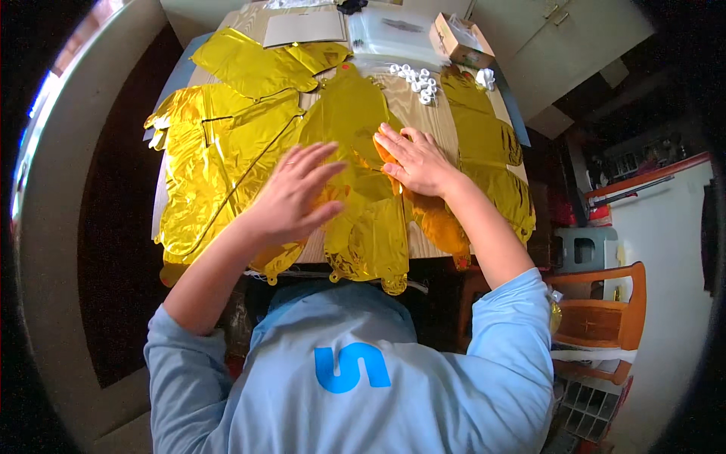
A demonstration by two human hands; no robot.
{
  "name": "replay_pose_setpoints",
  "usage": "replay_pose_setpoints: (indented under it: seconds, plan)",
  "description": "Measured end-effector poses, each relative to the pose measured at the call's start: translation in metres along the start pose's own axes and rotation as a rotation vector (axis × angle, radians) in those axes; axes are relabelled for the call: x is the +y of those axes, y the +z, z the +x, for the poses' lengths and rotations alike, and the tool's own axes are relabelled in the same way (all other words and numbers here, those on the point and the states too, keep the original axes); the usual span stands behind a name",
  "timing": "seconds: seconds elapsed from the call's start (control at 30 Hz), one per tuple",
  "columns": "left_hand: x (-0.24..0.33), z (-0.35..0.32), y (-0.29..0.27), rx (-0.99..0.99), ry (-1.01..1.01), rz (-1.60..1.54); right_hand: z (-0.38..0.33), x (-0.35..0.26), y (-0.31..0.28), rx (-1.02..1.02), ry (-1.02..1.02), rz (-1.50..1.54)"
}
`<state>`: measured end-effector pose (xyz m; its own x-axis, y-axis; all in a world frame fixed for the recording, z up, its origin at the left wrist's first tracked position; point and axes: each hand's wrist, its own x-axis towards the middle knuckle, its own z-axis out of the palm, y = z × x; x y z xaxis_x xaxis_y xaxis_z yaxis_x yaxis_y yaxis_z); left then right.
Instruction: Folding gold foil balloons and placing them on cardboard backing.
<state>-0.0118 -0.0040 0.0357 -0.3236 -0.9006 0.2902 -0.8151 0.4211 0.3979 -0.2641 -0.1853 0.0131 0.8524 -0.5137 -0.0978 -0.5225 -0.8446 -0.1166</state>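
Gold foil balloons [219, 144], flat and uninflated, are spread across the wooden table [416, 106]. The left hand [291, 193] is laid flat, fingers splayed, on the middle balloon [355, 121]; the right hand [416, 160] is pressed open-palmed beside it. White plastic pieces [418, 82] and a cardboard box [460, 39] are set farther back.

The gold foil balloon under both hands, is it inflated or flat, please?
Flat: the gold foil balloon lies spread on the wooden table, both hands pressing it.

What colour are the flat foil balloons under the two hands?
The flat foil balloons are shiny gold; one under the right hand looks more orange. The head view shows this.
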Motion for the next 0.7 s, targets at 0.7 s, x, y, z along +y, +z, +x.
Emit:
replay_pose_setpoints:
  seconds: [0.7]
  plan:
    - [-0.020, 0.047, 0.066, -0.016, 0.126, 0.062, -0.227, -0.050, 0.033, 0.364, 1.111, 0.438]
